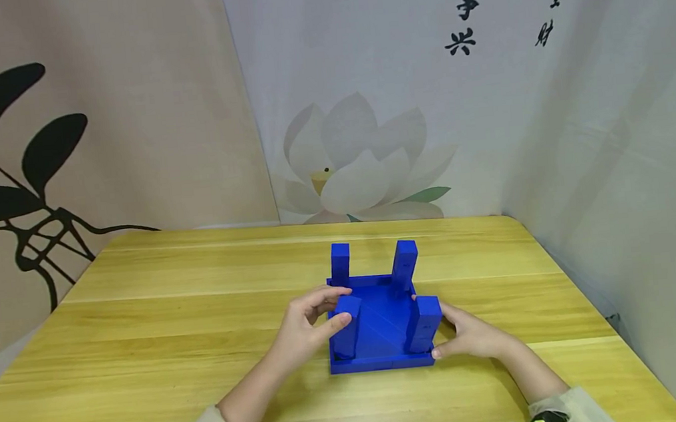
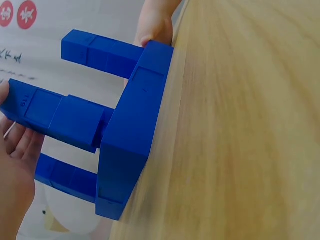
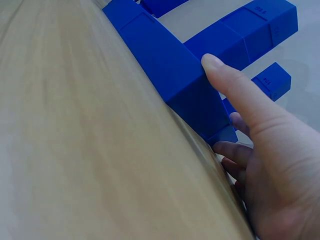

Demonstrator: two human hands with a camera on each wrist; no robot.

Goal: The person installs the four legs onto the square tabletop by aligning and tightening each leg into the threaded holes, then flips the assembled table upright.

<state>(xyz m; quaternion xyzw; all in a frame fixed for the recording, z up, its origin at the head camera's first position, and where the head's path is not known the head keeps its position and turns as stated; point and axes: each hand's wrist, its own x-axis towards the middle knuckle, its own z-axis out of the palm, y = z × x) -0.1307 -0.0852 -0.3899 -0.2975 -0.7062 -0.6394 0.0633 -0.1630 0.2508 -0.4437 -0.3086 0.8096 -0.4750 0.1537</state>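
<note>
A square, shallow blue tray (image 1: 381, 363) with a raised rim sits on the table, a blue post at each corner. My left hand (image 1: 305, 328) pinches the top of the front left post (image 2: 55, 112) between thumb and fingers. In the left wrist view that post's lower end meets the tray's corner; whether it touches the floor inside is hidden. My right hand (image 1: 475, 334) holds the tray's right side, thumb on the front right corner and fingers along the side. Beside it the front right post (image 1: 425, 324) rises from the tray, leaning slightly outward.
Two more posts, the back left post (image 1: 340, 263) and the back right post (image 1: 404, 262), stand at the tray's far corners. Under everything is a wooden table (image 1: 172, 319). Behind it hangs a printed cloth (image 1: 354, 55) with a lotus and dark characters.
</note>
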